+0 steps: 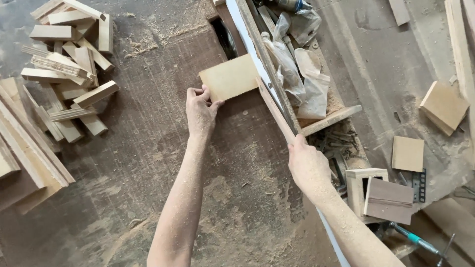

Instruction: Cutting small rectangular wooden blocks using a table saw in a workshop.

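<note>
Flat board lying on the saw table, its long axis crosswise to the fence, which its right end touches. Left hand, the nearer, pinches the board's near-left corner, fingers closed. Right hand grips a wooden stick alongside the fence, touching the board's near-right corner.

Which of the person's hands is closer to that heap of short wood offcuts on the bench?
The left. The left hand grips the flat board, just right of the heap of offcuts. The right hand holds a wooden strip farther right.
</note>
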